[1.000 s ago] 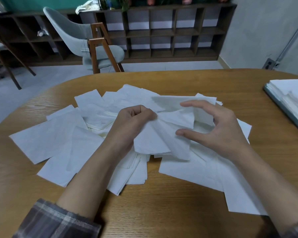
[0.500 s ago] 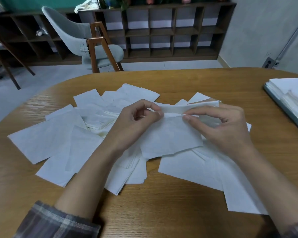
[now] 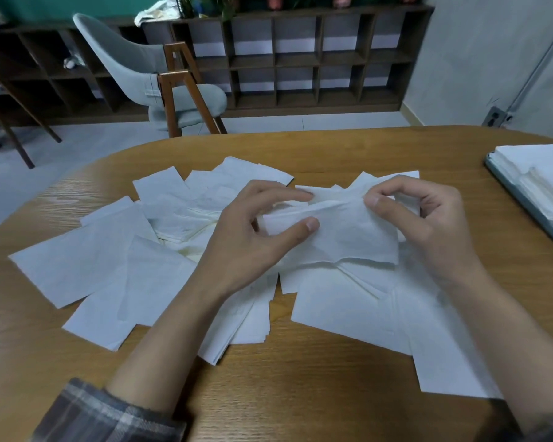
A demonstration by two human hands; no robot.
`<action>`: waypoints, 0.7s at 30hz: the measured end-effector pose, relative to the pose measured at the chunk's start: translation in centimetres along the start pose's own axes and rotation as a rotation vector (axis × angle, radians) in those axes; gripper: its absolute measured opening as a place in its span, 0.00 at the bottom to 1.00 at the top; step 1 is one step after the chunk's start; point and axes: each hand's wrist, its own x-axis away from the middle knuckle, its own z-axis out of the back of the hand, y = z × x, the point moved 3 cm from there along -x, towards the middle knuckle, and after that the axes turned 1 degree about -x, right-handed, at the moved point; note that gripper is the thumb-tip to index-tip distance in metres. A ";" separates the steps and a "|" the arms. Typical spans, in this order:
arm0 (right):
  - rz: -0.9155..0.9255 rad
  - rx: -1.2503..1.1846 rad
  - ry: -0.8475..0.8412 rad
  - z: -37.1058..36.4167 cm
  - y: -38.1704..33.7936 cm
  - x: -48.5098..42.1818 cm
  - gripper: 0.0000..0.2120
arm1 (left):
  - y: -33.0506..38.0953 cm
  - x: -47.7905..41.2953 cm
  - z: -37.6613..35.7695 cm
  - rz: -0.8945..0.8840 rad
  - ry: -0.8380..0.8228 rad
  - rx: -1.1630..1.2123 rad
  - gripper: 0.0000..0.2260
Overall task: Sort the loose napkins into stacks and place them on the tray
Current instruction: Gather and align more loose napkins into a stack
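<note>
One napkin (image 3: 342, 237): thin white paper, creased, near square; a second ago bunched in the left hand (image 3: 253, 237) alone, now drawn flat, left hand and right hand (image 3: 428, 224) each pinching its top edge over the loose pile (image 3: 87, 266). Seemingly ready to stack; grey tray (image 3: 524, 200), right, already holds stacks (image 3: 537, 167).

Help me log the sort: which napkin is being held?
The creased napkin pinched by the left hand and right hand; the others lie flat, unheld.
</note>
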 end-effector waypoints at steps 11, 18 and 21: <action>-0.026 -0.038 -0.049 -0.5 0.3 0.0 0.06 | 0.1 -0.1 0.6 -0.077 0.086 -0.018 0.04; -0.164 -0.090 -0.059 -0.9 0.1 0.2 0.08 | 0.7 0.2 0.6 0.001 -0.061 0.196 0.08; -0.248 -0.183 -0.123 -1.6 0.3 0.5 0.13 | 0.6 0.3 0.5 0.058 -0.030 0.251 0.08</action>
